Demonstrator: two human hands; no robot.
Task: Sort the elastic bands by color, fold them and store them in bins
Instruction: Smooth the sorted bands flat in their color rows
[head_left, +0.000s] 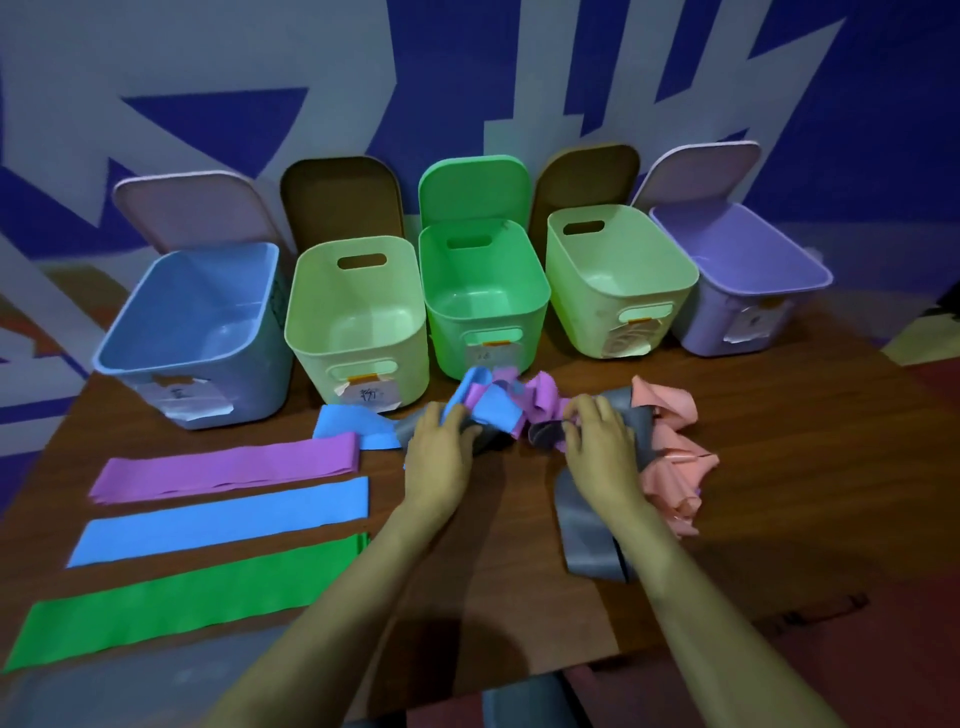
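1. Step in hand: sorting. Both hands worked at the tangled heap of bands (511, 410) on the wooden table (805, 467), apparently freeing one colour from it.
2. Left hand (439, 452): fingers curled into the heap's left edge, gripping what appeared to be a fold of the grey band (587, 540); the fingertips were hidden in the material.
3. Right hand (597, 441): fingers curled over the heap's right side, gripping a grey fold; the grey band's free length trailed from under that wrist, nearer the person than the heap.
4. Task items: blue, purple and grey bands remained knotted in the heap. Crumpled pink bands (670, 467) lay just right of the heap, touching it.
5. Left of the heap, three bands lay flat and apart: a purple band (228, 470), a blue band (223, 522) and a green band (182, 603), in that order toward the person. None was folded or binned.
6. Behind the heap stood five open bins: a blue bin (260, 395), a pale green bin (311, 358), a green bin (447, 353), a second pale green bin (576, 322) and a lilac bin (701, 327). No bands showed inside; lids leaned behind them.
7. Next move, as judged: draw the grey band clear without dragging its neighbours, then lay it flat.
8. Obstruction: blue and purple loops lay over the grey between the hands; a hard pull would likely drag them and the pink bands along.
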